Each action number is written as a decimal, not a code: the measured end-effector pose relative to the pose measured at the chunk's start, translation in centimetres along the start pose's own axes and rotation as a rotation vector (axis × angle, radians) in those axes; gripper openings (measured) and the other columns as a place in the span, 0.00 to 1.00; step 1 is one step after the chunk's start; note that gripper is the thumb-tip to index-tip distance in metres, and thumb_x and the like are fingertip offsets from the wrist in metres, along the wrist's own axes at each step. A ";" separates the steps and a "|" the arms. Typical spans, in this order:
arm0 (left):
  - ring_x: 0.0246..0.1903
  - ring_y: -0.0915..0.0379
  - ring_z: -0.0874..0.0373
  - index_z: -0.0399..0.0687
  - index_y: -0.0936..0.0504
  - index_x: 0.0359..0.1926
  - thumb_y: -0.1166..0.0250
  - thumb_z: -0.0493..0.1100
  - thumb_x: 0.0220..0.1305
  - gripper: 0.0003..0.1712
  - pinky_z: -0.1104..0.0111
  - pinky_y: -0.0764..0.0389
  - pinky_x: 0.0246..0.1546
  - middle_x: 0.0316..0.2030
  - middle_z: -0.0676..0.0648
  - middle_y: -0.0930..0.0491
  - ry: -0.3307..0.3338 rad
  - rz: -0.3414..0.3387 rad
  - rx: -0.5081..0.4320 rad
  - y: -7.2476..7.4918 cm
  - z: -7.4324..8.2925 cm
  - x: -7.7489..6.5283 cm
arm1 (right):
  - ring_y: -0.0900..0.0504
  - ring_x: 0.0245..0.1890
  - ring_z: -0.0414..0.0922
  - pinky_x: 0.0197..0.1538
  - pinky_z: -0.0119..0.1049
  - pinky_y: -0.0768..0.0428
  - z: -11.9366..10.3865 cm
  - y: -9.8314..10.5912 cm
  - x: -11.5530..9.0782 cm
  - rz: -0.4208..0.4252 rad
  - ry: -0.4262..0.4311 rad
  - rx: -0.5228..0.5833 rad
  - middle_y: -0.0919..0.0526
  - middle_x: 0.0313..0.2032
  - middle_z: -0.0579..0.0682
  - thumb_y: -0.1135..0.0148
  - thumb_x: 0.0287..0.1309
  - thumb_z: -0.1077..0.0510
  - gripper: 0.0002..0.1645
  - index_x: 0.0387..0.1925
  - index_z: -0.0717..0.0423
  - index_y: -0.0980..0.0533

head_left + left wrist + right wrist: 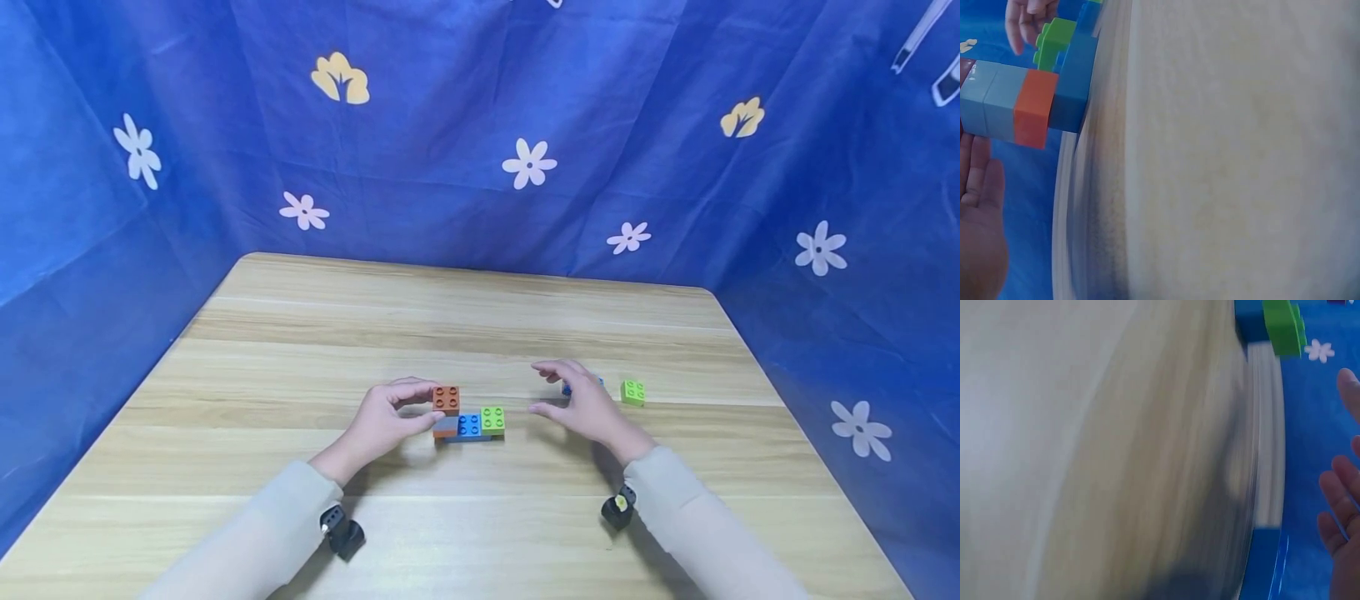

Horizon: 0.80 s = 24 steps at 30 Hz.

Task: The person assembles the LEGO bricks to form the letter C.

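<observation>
My left hand (384, 421) pinches the brown toy building brick (446, 398) at the top of a small stack, thumb in front and fingers behind. Below that brick, the left wrist view shows grey-blue bricks (1000, 100), then an orange brick (1035, 107). The stack stands on the left end of a long blue brick (1075, 84). A green brick (492, 419) sits on the right end, with blue studs between. To the right, my right hand (585, 408) is held over the table, fingers loosely bent and holding nothing. It partly hides a separate blue brick (567, 389).
A loose green brick (633, 392) lies right of the partly hidden blue one. The wooden table (480, 517) is bounded at the back and sides by a blue flowered curtain (450, 167). Small black cameras (345, 537) are worn on both wrists.
</observation>
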<state>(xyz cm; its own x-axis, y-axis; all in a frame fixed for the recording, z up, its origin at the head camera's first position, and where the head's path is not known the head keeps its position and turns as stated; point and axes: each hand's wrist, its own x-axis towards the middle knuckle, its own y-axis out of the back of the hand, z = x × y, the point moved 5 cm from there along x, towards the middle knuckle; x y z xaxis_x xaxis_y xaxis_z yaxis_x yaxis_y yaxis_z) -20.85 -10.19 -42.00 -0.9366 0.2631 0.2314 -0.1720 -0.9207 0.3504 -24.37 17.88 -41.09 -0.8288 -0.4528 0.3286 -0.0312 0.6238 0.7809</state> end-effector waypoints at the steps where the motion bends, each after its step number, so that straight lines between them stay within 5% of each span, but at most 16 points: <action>1: 0.48 0.25 0.49 0.39 0.19 0.47 0.28 0.37 0.49 0.22 0.57 0.27 0.53 0.46 0.44 0.21 -0.004 -0.001 -0.003 0.0 0.0 0.0 | 0.25 0.46 0.42 0.50 0.45 0.25 0.4 0.2 0.0 0.005 -0.005 -0.024 0.22 0.47 0.48 0.28 0.42 0.42 0.39 0.57 0.49 0.28; 8: 0.48 0.26 0.47 0.35 0.20 0.48 0.29 0.33 0.49 0.22 0.56 0.29 0.55 0.47 0.40 0.21 0.009 0.003 -0.011 0.0 0.1 -0.1 | 0.25 0.50 0.49 0.54 0.48 0.28 3.1 1.6 -0.4 0.020 -0.065 -0.132 0.22 0.49 0.50 0.27 0.42 0.44 0.40 0.57 0.52 0.29; 16: 0.48 0.27 0.41 0.28 0.22 0.47 0.32 0.28 0.49 0.20 0.54 0.28 0.53 0.46 0.34 0.22 0.005 -0.002 0.009 0.2 3.5 -0.5 | 0.28 0.54 0.52 0.58 0.53 0.36 5.6 2.2 -0.8 -0.013 -0.146 -0.188 0.24 0.54 0.52 0.27 0.42 0.43 0.41 0.58 0.54 0.29; 24: 0.50 0.28 0.42 0.29 0.21 0.47 0.31 0.29 0.50 0.20 0.55 0.29 0.55 0.47 0.35 0.23 0.031 0.003 0.013 0.3 3.6 -0.5 | 0.27 0.53 0.55 0.56 0.53 0.34 6.4 2.1 -0.9 -0.054 -0.162 -0.287 0.23 0.51 0.56 0.29 0.45 0.44 0.33 0.50 0.56 0.23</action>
<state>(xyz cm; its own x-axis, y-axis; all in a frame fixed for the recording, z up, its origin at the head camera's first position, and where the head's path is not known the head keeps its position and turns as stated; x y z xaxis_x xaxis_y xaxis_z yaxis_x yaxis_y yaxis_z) -19.31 -9.55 -38.80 -0.9462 0.2507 0.2045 -0.1648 -0.9175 0.3619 -27.24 23.67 -43.11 -0.9092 -0.3584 0.2120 0.0624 0.3861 0.9203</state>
